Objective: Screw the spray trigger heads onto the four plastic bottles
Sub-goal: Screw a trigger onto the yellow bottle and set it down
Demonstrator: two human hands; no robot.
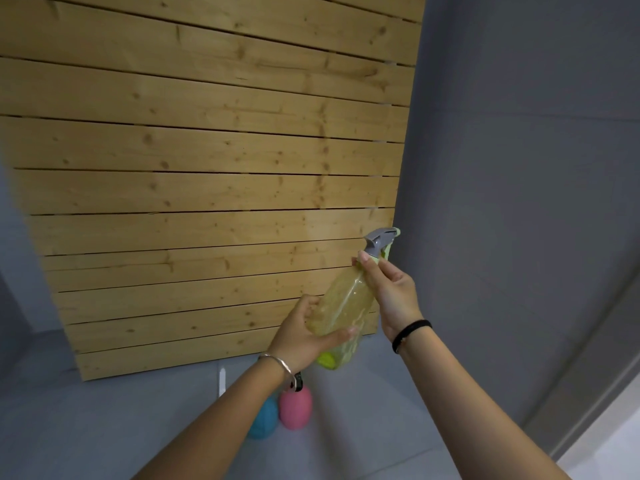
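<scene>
I hold a translucent yellow-green bottle [341,306] tilted in the air in front of the wooden slats. My left hand [304,334] wraps its lower body. My right hand [388,289] pinches the collar at its neck, just under a grey and green spray trigger head [381,241] that sits on top of the bottle. On the floor below stand a pink bottle [296,408] and a blue bottle [265,419], both partly hidden behind my left forearm. Their tops are mostly covered.
A tall panel of horizontal wooden slats [207,168] leans against the grey wall [519,168]. A small white object [222,379] stands at the panel's foot. The floor is light grey tile [104,427], with a pale strip at the far right.
</scene>
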